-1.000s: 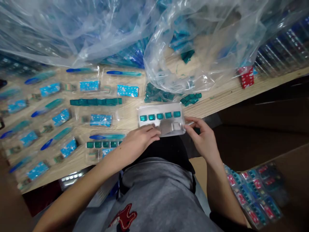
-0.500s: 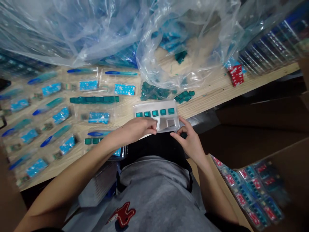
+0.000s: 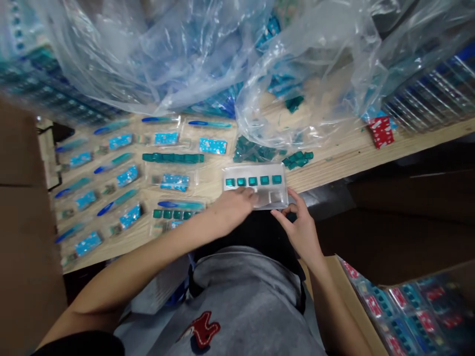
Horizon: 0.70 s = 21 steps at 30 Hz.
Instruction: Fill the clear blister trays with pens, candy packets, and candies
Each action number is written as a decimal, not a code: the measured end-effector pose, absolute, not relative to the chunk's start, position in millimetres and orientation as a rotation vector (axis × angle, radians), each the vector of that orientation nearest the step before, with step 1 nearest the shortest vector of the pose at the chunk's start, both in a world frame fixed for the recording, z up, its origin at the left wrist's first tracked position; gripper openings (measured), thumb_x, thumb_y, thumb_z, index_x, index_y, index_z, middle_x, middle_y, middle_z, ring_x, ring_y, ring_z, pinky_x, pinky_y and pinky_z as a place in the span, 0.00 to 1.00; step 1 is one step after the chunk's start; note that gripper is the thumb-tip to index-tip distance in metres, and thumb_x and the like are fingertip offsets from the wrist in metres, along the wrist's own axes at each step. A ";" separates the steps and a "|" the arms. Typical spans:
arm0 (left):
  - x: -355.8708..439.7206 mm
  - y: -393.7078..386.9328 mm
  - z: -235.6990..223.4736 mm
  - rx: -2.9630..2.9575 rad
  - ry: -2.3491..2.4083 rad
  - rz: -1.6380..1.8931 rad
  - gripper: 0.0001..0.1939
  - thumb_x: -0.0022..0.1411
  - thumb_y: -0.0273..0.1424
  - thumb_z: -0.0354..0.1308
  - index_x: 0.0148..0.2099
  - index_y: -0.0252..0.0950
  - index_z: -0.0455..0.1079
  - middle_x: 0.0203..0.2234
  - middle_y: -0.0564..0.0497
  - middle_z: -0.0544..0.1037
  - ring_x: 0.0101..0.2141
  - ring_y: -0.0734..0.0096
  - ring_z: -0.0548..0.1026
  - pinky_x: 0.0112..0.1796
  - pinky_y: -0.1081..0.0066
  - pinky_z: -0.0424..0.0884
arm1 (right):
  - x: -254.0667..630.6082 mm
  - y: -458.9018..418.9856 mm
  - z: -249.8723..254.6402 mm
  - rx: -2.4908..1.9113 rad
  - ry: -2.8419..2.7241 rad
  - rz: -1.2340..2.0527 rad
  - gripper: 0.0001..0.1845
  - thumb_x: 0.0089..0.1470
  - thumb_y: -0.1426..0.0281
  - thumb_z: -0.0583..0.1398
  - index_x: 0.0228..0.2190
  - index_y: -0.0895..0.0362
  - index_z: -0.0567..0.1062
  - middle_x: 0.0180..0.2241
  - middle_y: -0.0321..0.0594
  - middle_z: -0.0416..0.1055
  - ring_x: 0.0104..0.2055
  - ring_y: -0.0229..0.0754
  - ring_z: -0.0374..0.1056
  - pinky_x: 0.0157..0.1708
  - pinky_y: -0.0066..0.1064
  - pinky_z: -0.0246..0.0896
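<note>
A clear plastic blister tray (image 3: 262, 199) lies at the table's front edge, with a row of teal green blocks (image 3: 253, 181) in its far compartments. My left hand (image 3: 237, 207) reaches over its near left part, fingers bent downward and slightly apart; the fingertips' undersides are hidden. At the near right corner, my right hand (image 3: 299, 217) grips the tray between thumb and fingers. Behind the tray lies a heap of loose green pieces (image 3: 256, 150), and a small cluster of green blocks (image 3: 298, 159) lies to its right.
Trays with blue pens (image 3: 115, 201) and blue patterned packets (image 3: 174, 182) cover the left of the table. A long green strip (image 3: 172, 157) lies among them. Large clear bags (image 3: 148, 64) stand behind. At right are a red packet (image 3: 381, 132) and a cardboard box with filled packs (image 3: 404, 309).
The view has shifted, so things appear farther right. My left hand's fingers have loosened from a closed shape and spread over the tray. My right hand stays at its corner.
</note>
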<state>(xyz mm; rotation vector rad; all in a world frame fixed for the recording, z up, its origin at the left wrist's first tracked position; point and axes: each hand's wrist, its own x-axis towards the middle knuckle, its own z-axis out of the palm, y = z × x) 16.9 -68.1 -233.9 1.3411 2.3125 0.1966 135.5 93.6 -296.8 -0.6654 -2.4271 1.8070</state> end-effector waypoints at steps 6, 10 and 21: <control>37.2 -72.5 -221.4 1.515 2.604 0.126 0.10 0.66 0.19 0.48 0.39 0.29 0.72 0.35 0.41 0.78 0.38 0.59 0.76 0.39 0.62 0.73 | 132.3 87.3 -301.2 -0.715 -2.438 1.651 0.35 0.54 0.50 0.62 0.54 0.62 0.69 0.25 0.34 0.69 0.27 0.42 0.69 0.29 0.31 0.65; 35.0 -87.1 -209.5 1.812 2.850 0.393 0.08 0.67 0.20 0.49 0.38 0.30 0.69 0.34 0.43 0.78 0.34 0.64 0.74 0.37 0.67 0.72 | 134.8 83.8 -297.4 -0.544 -2.461 1.371 0.34 0.58 0.53 0.61 0.58 0.61 0.66 0.22 0.31 0.67 0.24 0.40 0.67 0.27 0.29 0.64; 69.0 -137.3 -206.3 1.886 2.975 0.763 0.06 0.64 0.21 0.51 0.38 0.36 0.67 0.39 0.46 0.82 0.42 0.67 0.78 0.44 0.66 0.76 | 134.7 65.1 -244.3 0.236 -2.326 0.983 0.14 0.58 0.76 0.63 0.45 0.51 0.77 0.20 0.31 0.68 0.19 0.34 0.60 0.22 0.25 0.58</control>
